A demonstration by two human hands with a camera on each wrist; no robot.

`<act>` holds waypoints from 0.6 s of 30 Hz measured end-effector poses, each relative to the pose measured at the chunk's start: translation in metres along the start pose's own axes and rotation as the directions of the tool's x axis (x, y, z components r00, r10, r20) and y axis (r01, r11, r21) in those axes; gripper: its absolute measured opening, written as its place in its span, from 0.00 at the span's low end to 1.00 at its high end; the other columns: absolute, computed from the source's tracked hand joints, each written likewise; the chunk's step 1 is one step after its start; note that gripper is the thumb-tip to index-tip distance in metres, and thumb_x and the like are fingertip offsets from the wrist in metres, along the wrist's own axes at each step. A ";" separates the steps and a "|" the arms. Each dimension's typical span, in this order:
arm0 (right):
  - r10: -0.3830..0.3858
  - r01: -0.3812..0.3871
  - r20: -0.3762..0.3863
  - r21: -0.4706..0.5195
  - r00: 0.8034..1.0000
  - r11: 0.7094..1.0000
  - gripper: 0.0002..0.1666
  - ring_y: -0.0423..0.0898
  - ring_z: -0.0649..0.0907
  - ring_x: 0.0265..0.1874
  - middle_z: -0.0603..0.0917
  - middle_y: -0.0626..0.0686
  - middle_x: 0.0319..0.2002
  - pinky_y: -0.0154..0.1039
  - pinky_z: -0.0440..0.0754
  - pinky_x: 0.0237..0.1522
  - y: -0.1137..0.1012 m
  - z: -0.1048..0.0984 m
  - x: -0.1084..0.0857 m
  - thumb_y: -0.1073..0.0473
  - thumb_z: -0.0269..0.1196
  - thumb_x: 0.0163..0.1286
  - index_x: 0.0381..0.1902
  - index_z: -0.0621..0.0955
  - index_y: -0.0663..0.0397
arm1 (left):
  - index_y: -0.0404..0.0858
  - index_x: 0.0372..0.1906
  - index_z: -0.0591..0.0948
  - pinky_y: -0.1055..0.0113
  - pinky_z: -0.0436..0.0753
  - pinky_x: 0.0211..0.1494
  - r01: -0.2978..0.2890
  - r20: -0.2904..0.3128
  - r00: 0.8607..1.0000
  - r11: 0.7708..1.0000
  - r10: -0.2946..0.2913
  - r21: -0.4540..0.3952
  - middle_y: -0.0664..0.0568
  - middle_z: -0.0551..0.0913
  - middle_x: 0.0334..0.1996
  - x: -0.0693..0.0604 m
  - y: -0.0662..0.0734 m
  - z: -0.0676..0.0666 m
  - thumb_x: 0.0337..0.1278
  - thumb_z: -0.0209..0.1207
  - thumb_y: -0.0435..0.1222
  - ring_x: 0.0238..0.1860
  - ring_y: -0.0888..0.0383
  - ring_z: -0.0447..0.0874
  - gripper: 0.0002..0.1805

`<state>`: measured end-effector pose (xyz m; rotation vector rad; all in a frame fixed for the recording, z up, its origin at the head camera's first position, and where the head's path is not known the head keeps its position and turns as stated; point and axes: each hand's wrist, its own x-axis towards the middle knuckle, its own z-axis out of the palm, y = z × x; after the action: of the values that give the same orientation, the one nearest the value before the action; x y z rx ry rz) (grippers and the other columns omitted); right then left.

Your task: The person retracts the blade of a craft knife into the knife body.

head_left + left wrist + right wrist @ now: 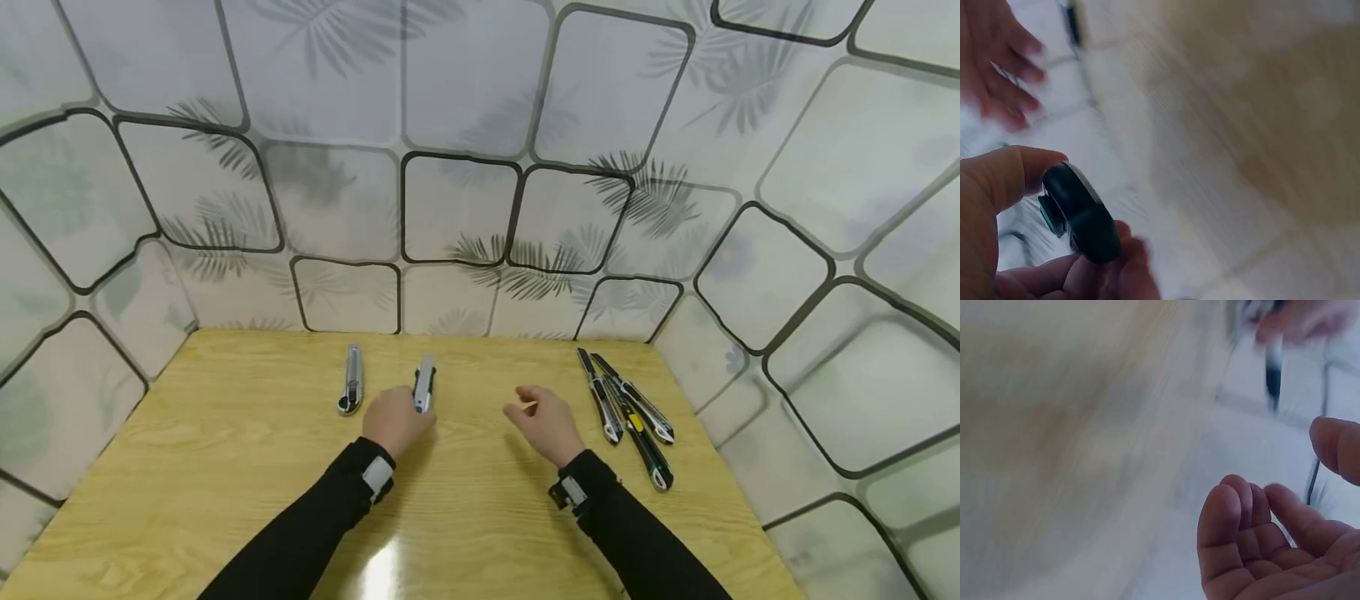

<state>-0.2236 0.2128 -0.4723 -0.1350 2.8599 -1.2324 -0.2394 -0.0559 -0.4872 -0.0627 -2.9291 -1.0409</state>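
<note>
My left hand (396,421) grips a silver and dark green utility knife (424,383) above the table, its far end pointing toward the back wall. In the left wrist view the dark end of that utility knife (1079,212) shows between thumb and fingers. To its left on the table lies a grey box cutter (351,379) with a black knob at the near end. My right hand (549,423) hovers with loosely bent fingers and holds nothing; in the right wrist view its fingers (1235,537) and thumb stand apart.
Several box cutters lie in a loose, partly overlapping group at the right, among them a black one with a yellow slider (637,425). The wood-grain table (225,467) meets a patterned cloth wall (465,208) at the back and sides.
</note>
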 end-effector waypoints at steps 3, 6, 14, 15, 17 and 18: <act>0.094 -0.116 -0.110 -0.216 0.990 0.969 0.33 0.67 0.82 0.62 0.79 0.71 0.69 0.61 0.83 0.61 0.035 -0.036 0.014 0.51 0.62 0.81 0.74 0.74 0.66 | 0.40 0.18 0.74 0.66 0.66 0.19 0.054 0.015 0.998 0.996 -0.055 0.072 0.53 0.71 0.15 0.027 -0.015 -0.008 0.61 0.66 0.37 0.16 0.57 0.69 0.17; 0.153 -0.205 -0.159 -0.401 0.975 0.893 0.30 0.68 0.86 0.53 0.84 0.73 0.58 0.60 0.85 0.54 0.062 -0.062 0.026 0.51 0.63 0.80 0.67 0.78 0.72 | 0.41 0.14 0.71 0.65 0.67 0.19 0.074 0.014 0.997 0.988 -0.077 0.134 0.54 0.69 0.13 0.045 -0.029 -0.016 0.63 0.63 0.34 0.16 0.56 0.69 0.22; 0.211 -0.236 -0.110 -0.567 0.971 0.789 0.30 0.48 0.73 0.15 0.70 0.50 0.13 0.41 0.67 0.21 0.092 -0.075 0.039 0.54 0.66 0.76 0.13 0.71 0.50 | 0.25 0.34 0.87 0.55 0.88 0.33 0.016 -0.060 0.998 0.937 0.006 0.349 0.32 0.89 0.37 0.052 -0.035 -0.015 0.66 0.72 0.50 0.34 0.43 0.89 0.27; 0.212 -0.230 -0.097 -0.548 0.972 0.804 0.30 0.47 0.71 0.15 0.68 0.49 0.13 0.40 0.65 0.21 0.092 -0.074 0.039 0.54 0.66 0.76 0.13 0.70 0.49 | 0.23 0.43 0.87 0.52 0.90 0.40 -0.019 -0.063 0.997 0.943 0.042 0.332 0.29 0.89 0.45 0.046 -0.030 -0.012 0.66 0.71 0.52 0.41 0.40 0.90 0.30; 0.188 -0.194 -0.061 -0.472 0.980 0.860 0.26 0.45 0.70 0.17 0.69 0.48 0.16 0.40 0.66 0.23 0.086 -0.071 0.036 0.56 0.66 0.76 0.16 0.74 0.53 | 0.23 0.58 0.84 0.48 0.90 0.52 -0.104 -0.028 0.993 0.966 0.114 0.239 0.29 0.86 0.55 0.032 -0.015 -0.007 0.69 0.69 0.54 0.51 0.38 0.89 0.35; 0.177 -0.177 -0.039 -0.417 0.983 0.892 0.21 0.44 0.73 0.20 0.74 0.49 0.19 0.40 0.69 0.24 0.079 -0.067 0.033 0.56 0.66 0.76 0.21 0.78 0.57 | 0.24 0.64 0.81 0.48 0.89 0.54 -0.144 0.019 0.990 0.978 0.143 0.150 0.30 0.86 0.58 0.023 -0.005 -0.005 0.71 0.67 0.53 0.53 0.38 0.88 0.37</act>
<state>-0.2660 0.3129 -0.4835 0.1195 3.0082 -0.5728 -0.2630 -0.0626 -0.4855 -0.2708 -2.9475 -0.7985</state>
